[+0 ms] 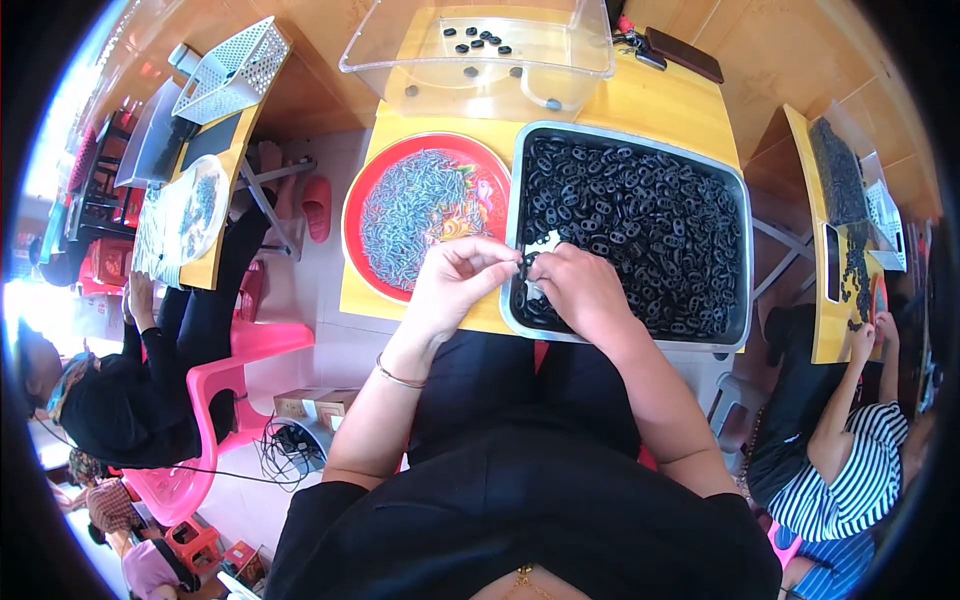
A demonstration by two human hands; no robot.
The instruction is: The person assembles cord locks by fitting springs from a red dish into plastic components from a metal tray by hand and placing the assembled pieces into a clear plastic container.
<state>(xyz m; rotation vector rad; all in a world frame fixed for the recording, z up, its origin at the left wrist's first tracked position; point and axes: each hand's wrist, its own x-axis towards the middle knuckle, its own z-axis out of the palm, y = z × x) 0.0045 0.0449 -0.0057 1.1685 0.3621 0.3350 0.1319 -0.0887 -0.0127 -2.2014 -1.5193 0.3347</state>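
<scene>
Over the near left corner of a metal tray (742,300), my two hands meet fingertip to fingertip. My left hand (455,285) is closed in a pinch; what lies between its fingertips is too small to make out. With its fingers curled together, my right hand (585,290) pinches a small black plastic piece (523,264), partly hidden by the fingers. Many black oval two-holed pieces (640,220) fill the tray, and a patch of its pale bottom shows by my fingers. Left of it, a red round tray (353,235) holds a heap of small silvery metal pins (410,205).
A clear plastic bin (400,75) with several black pieces stands at the table's far side. Behind it to the right lies a dark brown case (685,55). People work at yellow tables on both sides; a pink chair (215,400) is at left.
</scene>
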